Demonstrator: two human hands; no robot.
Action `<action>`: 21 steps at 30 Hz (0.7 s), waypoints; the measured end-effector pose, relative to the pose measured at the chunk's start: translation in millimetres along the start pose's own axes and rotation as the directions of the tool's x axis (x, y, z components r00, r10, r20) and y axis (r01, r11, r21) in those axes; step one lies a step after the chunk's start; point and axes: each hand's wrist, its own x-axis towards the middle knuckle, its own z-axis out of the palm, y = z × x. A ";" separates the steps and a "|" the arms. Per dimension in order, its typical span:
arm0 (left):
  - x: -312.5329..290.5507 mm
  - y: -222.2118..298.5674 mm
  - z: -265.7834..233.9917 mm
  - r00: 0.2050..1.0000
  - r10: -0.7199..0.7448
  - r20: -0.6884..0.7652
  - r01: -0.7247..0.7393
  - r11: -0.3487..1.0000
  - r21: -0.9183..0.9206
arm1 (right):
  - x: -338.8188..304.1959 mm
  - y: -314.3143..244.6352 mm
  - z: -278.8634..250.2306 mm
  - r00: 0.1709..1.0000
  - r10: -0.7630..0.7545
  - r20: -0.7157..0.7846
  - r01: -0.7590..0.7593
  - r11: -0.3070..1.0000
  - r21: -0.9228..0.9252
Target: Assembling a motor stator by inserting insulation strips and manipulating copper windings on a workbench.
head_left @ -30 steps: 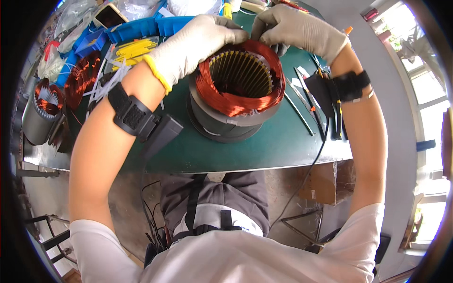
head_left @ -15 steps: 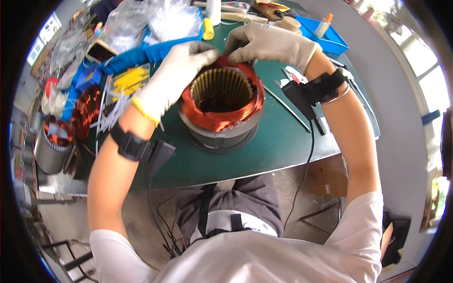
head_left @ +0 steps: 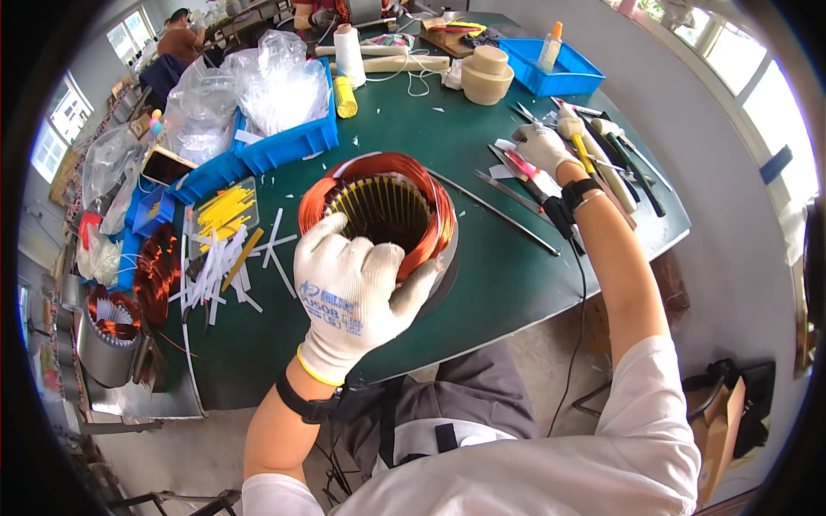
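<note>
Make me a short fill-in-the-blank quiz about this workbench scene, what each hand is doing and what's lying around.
1. The left hand rests on the near rim of the motor stator, whose windings are ____ coloured.
2. The right hand reaches among the hand tools and touches one with a ____ handle.
3. The yellow strips lie in a clear tray to the stator's ____.

Missing words: copper; yellow; left

Your gloved left hand [head_left: 357, 288] curls its fingers [head_left: 344, 245] closed, forearm rising from below. Your right hand [head_left: 544, 148] reaches far forward, arm extended, fingers bent downward.
</note>
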 end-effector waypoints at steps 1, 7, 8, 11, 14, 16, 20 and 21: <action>-1.9 -1.3 -2.1 1.000 -0.005 0.009 0.005 1.000 -0.001 | 6.4 -5.7 0.5 0.999 -0.009 0.052 0.009 1.000 0.000; 1.0 -0.1 -5.5 0.998 -0.034 0.058 0.036 0.999 -0.038 | 43.6 -6.7 -3.5 0.958 0.010 0.285 0.049 0.978 -0.201; 0.6 0.2 -5.5 0.998 -0.036 0.055 0.038 0.999 -0.038 | 42.7 -4.0 1.3 0.958 0.010 0.285 0.051 0.978 -0.204; 0.2 0.5 -5.8 0.998 -0.043 0.040 0.044 0.999 -0.031 | 42.4 -2.4 1.1 0.945 -0.102 0.310 0.167 0.968 -0.189; -2.1 -2.3 -7.6 0.998 -0.038 0.049 0.039 0.999 -0.022 | 26.4 -16.4 -2.7 0.977 -0.062 0.206 0.093 0.985 -0.143; -1.9 -2.3 -6.1 0.999 -0.039 0.034 0.040 0.998 -0.043 | 17.7 -16.4 -7.8 0.985 -0.031 0.169 0.054 0.990 -0.131; -0.6 -1.6 -6.9 0.999 -0.040 0.031 0.042 0.998 -0.038 | 12.5 -16.5 -9.0 0.986 0.027 0.164 -0.012 0.995 -0.095; 0.1 -2.4 -3.9 1.000 -0.024 0.008 0.024 0.999 -0.041 | 12.2 -11.4 -6.6 0.984 0.033 0.173 -0.024 0.998 -0.055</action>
